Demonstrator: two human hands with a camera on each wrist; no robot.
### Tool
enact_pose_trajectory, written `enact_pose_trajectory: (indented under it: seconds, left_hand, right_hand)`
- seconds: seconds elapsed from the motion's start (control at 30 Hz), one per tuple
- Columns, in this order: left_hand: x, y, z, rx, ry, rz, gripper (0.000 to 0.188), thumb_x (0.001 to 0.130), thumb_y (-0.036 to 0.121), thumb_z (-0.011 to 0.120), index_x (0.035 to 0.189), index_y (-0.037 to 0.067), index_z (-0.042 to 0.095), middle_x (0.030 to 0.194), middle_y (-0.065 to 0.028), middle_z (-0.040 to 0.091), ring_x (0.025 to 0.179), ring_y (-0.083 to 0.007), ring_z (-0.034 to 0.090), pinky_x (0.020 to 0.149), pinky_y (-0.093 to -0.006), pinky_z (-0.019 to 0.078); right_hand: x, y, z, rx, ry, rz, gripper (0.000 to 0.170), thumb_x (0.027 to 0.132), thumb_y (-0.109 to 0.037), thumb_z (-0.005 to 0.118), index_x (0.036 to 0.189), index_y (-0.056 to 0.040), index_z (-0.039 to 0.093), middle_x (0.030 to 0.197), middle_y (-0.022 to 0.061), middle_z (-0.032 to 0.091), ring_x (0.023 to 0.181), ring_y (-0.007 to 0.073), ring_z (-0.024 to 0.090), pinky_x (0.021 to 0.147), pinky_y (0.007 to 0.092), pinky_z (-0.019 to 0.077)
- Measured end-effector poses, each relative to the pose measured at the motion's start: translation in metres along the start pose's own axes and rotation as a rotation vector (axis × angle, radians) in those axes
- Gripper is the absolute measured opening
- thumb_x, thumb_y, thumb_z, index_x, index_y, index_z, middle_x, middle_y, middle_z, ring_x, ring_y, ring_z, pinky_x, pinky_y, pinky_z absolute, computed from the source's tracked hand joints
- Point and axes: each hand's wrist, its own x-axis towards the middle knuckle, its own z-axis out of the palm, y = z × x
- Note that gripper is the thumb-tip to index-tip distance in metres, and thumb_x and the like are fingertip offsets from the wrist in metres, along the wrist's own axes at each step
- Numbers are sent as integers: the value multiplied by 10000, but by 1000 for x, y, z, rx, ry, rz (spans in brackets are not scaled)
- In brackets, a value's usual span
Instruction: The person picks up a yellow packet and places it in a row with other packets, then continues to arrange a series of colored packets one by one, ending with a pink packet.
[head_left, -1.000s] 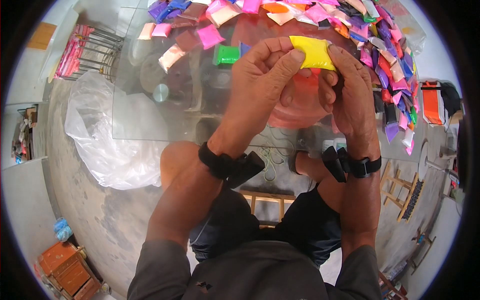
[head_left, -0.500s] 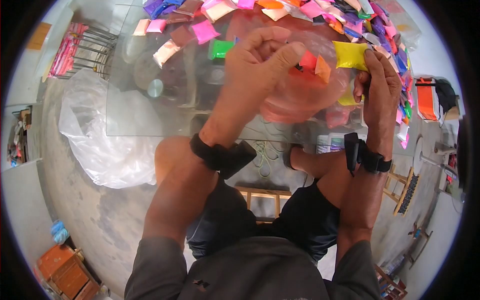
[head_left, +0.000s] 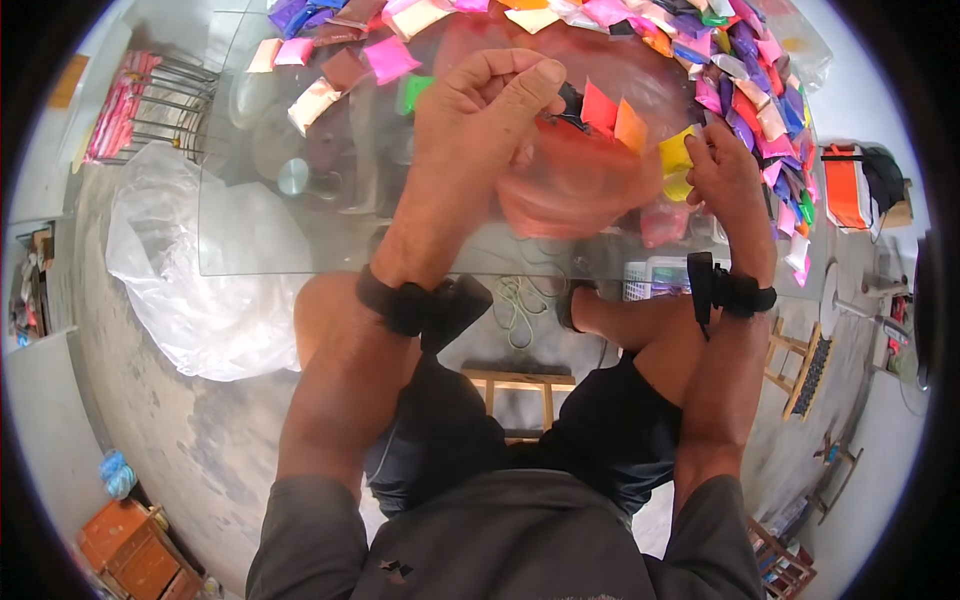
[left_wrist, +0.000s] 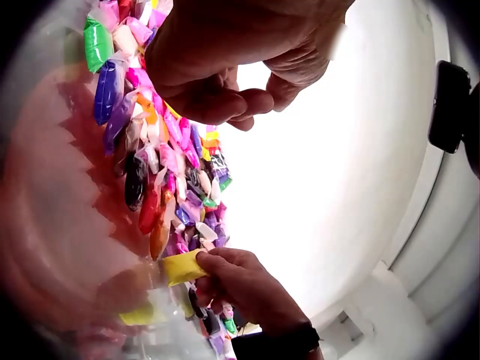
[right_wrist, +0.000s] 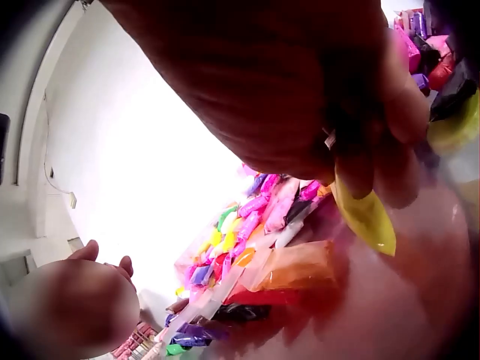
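My right hand [head_left: 728,175] pinches a small yellow packet [head_left: 677,162] by one end, low over the glass table. The left wrist view shows the same yellow packet [left_wrist: 184,268] between thumb and fingers. Raised above the table to the left, my left hand [head_left: 468,125] has loosely bent fingers with nothing between them. An orange packet [head_left: 630,127], a red packet [head_left: 600,107] and a black packet [head_left: 571,105] lie between the hands, beside a translucent red plastic bag [head_left: 580,195]. In the right wrist view the hand hides part of the yellow packet [right_wrist: 365,216].
Many coloured packets [head_left: 775,120] curve along the table's back and right side. A green packet [head_left: 412,94] and a pink packet [head_left: 390,60] lie left of the left hand. The glass table [head_left: 300,240] ends before the knees; a clear plastic bag [head_left: 190,270] hangs at its left.
Both hands held the yellow packet at first. The left hand let go and moved left; the right hand carried the packet right, then lowered it towards the table.
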Motion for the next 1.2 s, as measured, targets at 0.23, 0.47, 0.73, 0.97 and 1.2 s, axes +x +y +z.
enact_pose_trajectory:
  seconds: [0.23, 0.47, 0.73, 0.97, 1.2]
  left_hand:
    - [-1, 1, 1, 25, -1, -5, 252, 1000, 270, 715, 1094, 36, 722, 883, -25, 716, 564, -41, 485, 523, -213, 328]
    - [-1, 1, -1, 42, -7, -29, 233, 1002, 257, 708, 1103, 47, 720, 881, -16, 715, 562, -36, 486, 511, -209, 319]
    - [-2, -1, -1, 71, 7, -35, 235, 1001, 255, 711, 1097, 41, 718, 883, -24, 718, 564, -41, 493, 511, -215, 327]
    - [-2, -1, -1, 82, -2, -29, 256, 998, 243, 717, 1118, 17, 713, 881, -35, 721, 568, -43, 495, 523, -216, 348]
    - [-2, -1, 0, 63, -9, -36, 272, 997, 236, 717, 1133, 0, 709, 877, -35, 722, 573, -44, 497, 529, -214, 359]
  right_hand:
    - [1, -8, 5, 11, 18, -49, 303, 1033, -249, 581, 913, 28, 595, 694, 117, 617, 484, 190, 609, 451, 328, 473]
    - [1, -8, 11, -19, 15, -49, 292, 1032, -237, 570, 910, 28, 585, 673, 126, 613, 479, 203, 626, 423, 329, 462]
    - [2, -12, 19, 75, -29, -17, 282, 1019, -275, 611, 939, -4, 599, 682, 96, 632, 492, 175, 641, 425, 308, 467]
    - [2, -17, 18, 68, -130, -64, 352, 978, -268, 707, 1177, 1, 596, 723, 66, 637, 534, 119, 633, 440, 257, 467]
    - [0, -6, 16, 50, -190, -145, 380, 903, -140, 759, 1207, 11, 588, 716, 51, 626, 553, 103, 636, 458, 239, 471]
